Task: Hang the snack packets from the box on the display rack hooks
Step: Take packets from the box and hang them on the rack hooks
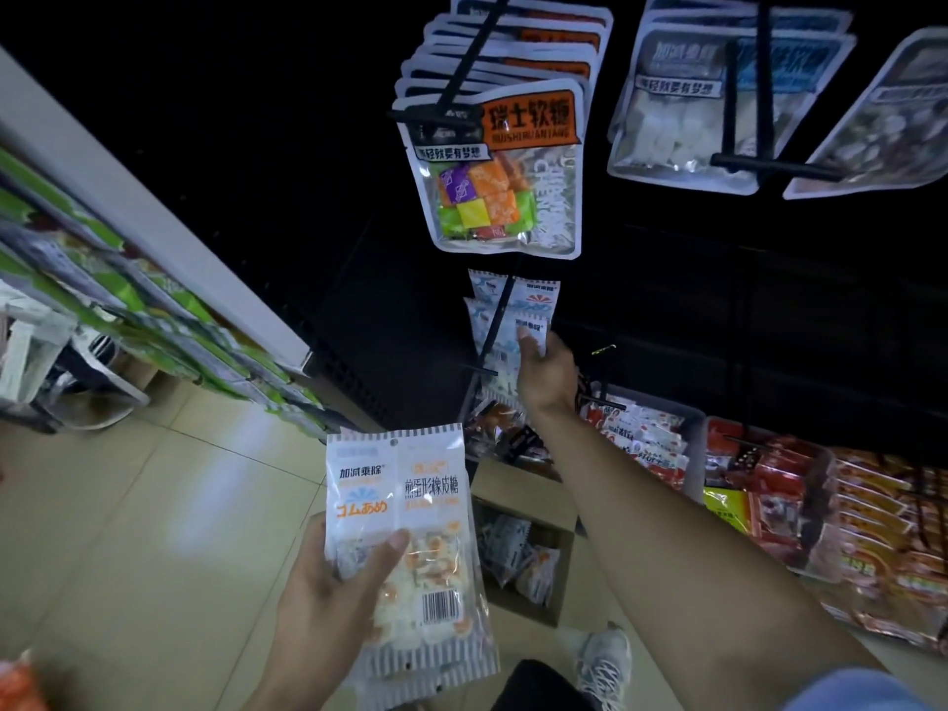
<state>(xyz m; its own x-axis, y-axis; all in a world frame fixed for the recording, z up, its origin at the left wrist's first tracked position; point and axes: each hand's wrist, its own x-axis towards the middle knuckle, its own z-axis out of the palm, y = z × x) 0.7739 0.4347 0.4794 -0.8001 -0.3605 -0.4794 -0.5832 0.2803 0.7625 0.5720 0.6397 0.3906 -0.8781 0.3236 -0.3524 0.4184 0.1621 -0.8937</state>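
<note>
My left hand [328,602] grips one snack packet [405,536]; my right hand [546,374] pinches another packet [531,325] on the hook [495,325], two hanging there.

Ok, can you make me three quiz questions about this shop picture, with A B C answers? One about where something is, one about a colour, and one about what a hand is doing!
1. Where is the cardboard box?
A. on the floor
B. on a hook
C. in a hand

2. What colour is the label on the top hanging candy bag?
A. blue
B. orange
C. pink

3. What is the left hand doing?
A. resting empty
B. pointing
C. holding packets

Answers: 1 A, it sits on the tiles below the rack. 2 B, its title panel is orange. 3 C, its thumb presses on the packets.
</note>
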